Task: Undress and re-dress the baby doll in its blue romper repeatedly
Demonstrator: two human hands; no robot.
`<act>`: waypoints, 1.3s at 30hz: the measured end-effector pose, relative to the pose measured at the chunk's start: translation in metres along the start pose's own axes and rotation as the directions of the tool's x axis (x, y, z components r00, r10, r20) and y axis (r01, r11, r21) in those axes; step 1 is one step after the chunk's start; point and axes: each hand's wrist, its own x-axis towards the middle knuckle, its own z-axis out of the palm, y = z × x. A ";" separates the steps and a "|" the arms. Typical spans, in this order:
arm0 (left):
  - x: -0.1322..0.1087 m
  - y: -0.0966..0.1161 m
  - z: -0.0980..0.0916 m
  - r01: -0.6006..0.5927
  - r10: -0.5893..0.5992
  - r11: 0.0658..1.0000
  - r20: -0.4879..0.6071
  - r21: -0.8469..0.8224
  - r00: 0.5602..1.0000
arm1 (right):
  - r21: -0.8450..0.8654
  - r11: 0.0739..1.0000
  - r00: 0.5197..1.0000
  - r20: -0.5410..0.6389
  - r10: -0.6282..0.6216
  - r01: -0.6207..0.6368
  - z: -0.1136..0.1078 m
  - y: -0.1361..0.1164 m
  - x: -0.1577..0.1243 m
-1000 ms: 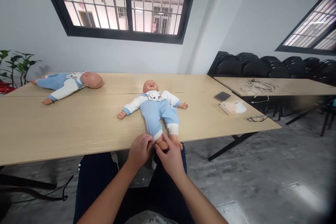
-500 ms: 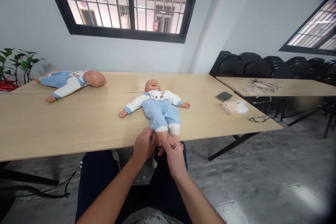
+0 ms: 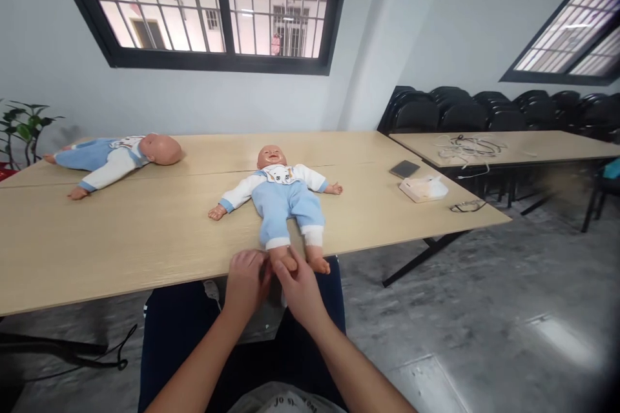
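Observation:
A baby doll [image 3: 288, 200] in a white and light blue outfit lies on its back on the wooden table [image 3: 159, 232], head away from me and arms spread. Its legs point towards me, with the feet at the table's front edge. My left hand [image 3: 248, 281] is closed at the doll's left-hand foot in view, its fingertips partly hidden. Over the top of that same foot [image 3: 287, 262] rests the thumb of my right hand [image 3: 301, 285], the other fingers curled below. The other bare foot [image 3: 318, 264] lies free, just to the right.
A second doll [image 3: 109, 158] in matching clothes lies at the table's far left. On the right are a dark flat object [image 3: 405, 169], a tissue pack [image 3: 423, 189] and glasses [image 3: 467, 206]. Tangled cables [image 3: 472, 147] lie on another table, before stacked black chairs [image 3: 460, 110].
The doll's legs were close together and are now apart. My right hand has shifted left onto the left-hand foot, leaving the other foot uncovered. The whole view has shifted slightly.

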 end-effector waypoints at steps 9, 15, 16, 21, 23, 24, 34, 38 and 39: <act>-0.088 -0.002 -0.013 -0.054 0.044 0.983 -0.057 -0.177 0.997 | -0.501 0.861 0.988 0.157 -0.009 0.087 0.028 0.011 -0.017; -0.090 0.025 -0.016 -0.069 0.069 0.943 -0.011 -0.325 0.998 | -0.561 0.812 0.984 0.156 -0.084 0.158 0.013 0.017 -0.024; -0.082 0.029 -0.019 -0.087 0.085 0.930 -0.021 -0.358 0.996 | -0.565 0.806 0.983 0.151 -0.106 0.173 0.007 0.019 -0.027; -0.004 0.050 -0.030 -0.236 0.266 0.893 0.026 -0.384 0.964 | -0.586 0.734 0.920 0.054 -0.388 0.344 -0.022 0.043 -0.050; 0.038 0.056 -0.025 -0.230 0.264 0.938 0.101 -0.260 0.959 | -0.615 0.716 0.866 -0.105 -0.488 0.329 -0.028 0.052 -0.054; 0.057 0.058 -0.020 -0.216 0.241 0.959 0.127 -0.186 0.962 | -0.630 0.718 0.842 -0.184 -0.507 0.295 -0.030 0.056 -0.053; 0.118 0.059 0.022 -0.285 0.231 0.947 0.301 0.148 0.925 | -0.397 0.895 0.950 -0.141 -0.279 0.204 -0.046 0.065 -0.007; 0.114 0.054 0.014 -0.311 0.251 0.938 0.317 0.155 0.914 | -0.282 0.938 0.936 -0.224 -0.270 0.203 -0.046 0.067 -0.008; 0.112 0.053 0.010 -0.331 0.272 0.933 0.327 0.141 0.905 | -0.261 0.943 0.929 -0.250 -0.272 0.206 -0.046 0.066 -0.008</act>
